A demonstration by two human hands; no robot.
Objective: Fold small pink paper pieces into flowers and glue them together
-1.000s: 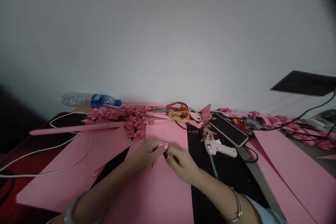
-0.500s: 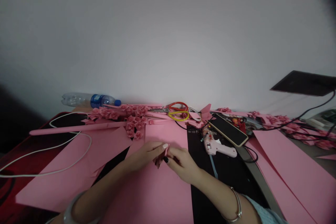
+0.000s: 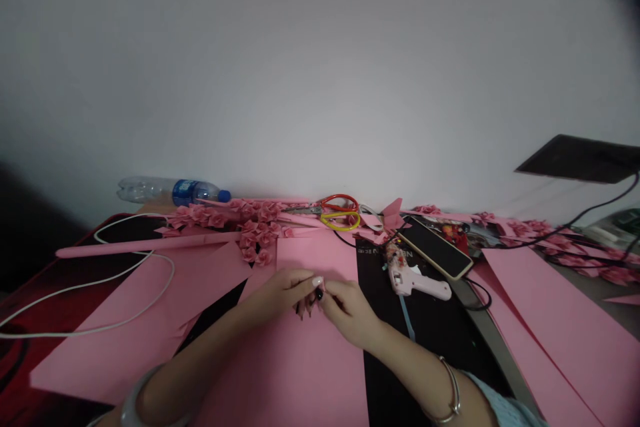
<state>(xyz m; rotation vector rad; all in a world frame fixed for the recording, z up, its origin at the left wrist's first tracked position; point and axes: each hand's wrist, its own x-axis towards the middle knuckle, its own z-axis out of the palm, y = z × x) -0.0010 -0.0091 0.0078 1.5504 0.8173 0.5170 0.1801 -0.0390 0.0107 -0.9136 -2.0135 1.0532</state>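
My left hand [image 3: 290, 288] and my right hand [image 3: 351, 313] meet above a large pink paper sheet [image 3: 300, 373]. Between their fingertips they pinch a small piece of pink paper [image 3: 323, 285], mostly hidden by the thumbs. Both hands are closed, the two thumbs nearly touching. Past them, a bunch of folded pink paper roses [image 3: 260, 233] lies on the table beside scissors [image 3: 340, 220] with red and yellow handles. Right of my right hand rests a pale pink glue gun [image 3: 417, 282].
A phone [image 3: 437, 250] lies behind the glue gun. On the left are a rolled pink paper stick [image 3: 145, 245], a white cable [image 3: 125, 328] and a plastic bottle [image 3: 173, 191] by the wall. More pink sheets [image 3: 565, 327] and a dark panel [image 3: 583, 159] are at the right.
My right thumb has moved up toward the left thumb, and less of the small pink paper shows between them. The things on the table have stayed where they were.
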